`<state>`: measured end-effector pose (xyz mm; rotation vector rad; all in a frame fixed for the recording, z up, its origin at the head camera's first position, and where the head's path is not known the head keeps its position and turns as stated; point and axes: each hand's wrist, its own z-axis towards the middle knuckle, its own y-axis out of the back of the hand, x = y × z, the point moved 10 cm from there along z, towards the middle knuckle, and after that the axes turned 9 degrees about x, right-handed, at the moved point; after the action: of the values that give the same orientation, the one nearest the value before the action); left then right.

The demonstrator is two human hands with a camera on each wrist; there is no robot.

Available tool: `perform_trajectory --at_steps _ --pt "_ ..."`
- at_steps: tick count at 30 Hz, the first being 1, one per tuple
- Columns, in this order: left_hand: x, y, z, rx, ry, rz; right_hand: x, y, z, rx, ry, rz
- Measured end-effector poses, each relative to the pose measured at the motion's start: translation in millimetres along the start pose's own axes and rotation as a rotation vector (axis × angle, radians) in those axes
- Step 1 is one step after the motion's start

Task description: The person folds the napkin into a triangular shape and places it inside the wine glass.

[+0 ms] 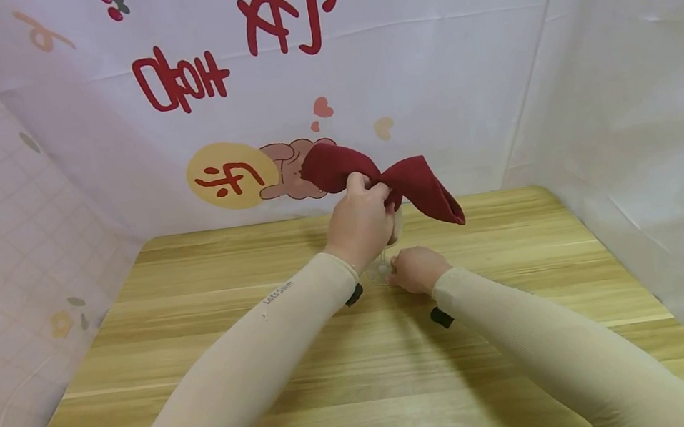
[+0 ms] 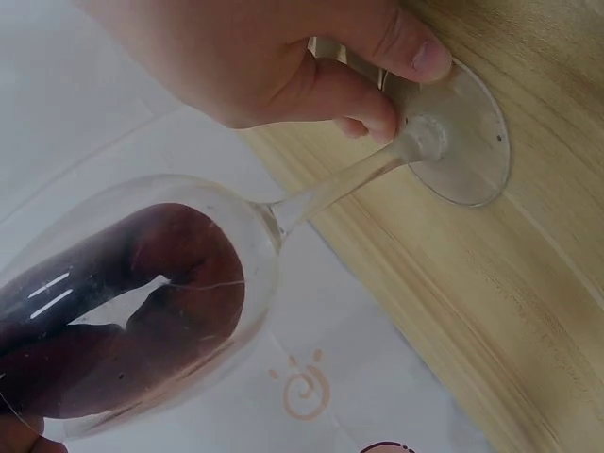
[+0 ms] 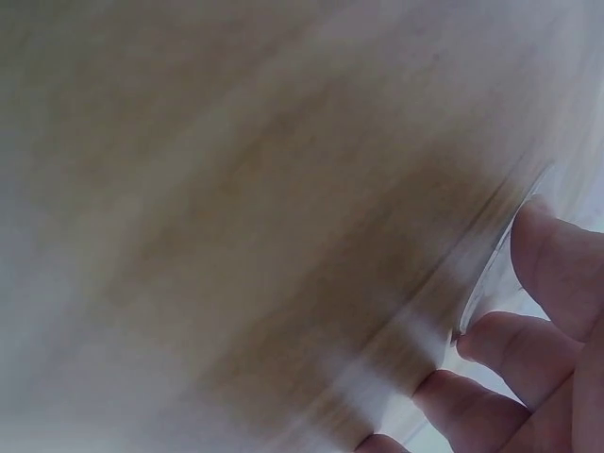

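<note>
A dark red cloth napkin (image 1: 416, 185) fans out to both sides above a clear wine glass (image 1: 382, 269) standing mid-table. My left hand (image 1: 364, 219) grips the napkin at its pinched middle, right over the glass. The left wrist view shows the napkin's lower part (image 2: 179, 283) stuffed inside the glass bowl, above the stem (image 2: 330, 189). My right hand (image 1: 416, 270) holds the glass at its foot; its fingers (image 2: 283, 66) curl onto the round base (image 2: 462, 132). In the blurred right wrist view, fingertips (image 3: 547, 321) lie against the base's edge.
The wooden table (image 1: 364, 383) is walled in by white sheets at the back, left and right; the back sheet carries red lettering and cartoon prints. Both forearms wear beige sleeves.
</note>
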<state>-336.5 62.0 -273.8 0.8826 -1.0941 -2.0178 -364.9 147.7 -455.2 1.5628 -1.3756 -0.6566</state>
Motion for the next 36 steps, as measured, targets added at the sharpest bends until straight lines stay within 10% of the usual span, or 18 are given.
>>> perform_trajectory --at_steps 19,36 --pt "-1.9 3.9 -8.2 -0.062 0.021 0.106 2.1 -3.1 -2.9 -0.005 -0.006 -0.031" --pt "3.7 -2.7 -4.7 0.019 0.088 0.093 1.7 -1.9 -0.2 -0.011 0.006 -0.069"
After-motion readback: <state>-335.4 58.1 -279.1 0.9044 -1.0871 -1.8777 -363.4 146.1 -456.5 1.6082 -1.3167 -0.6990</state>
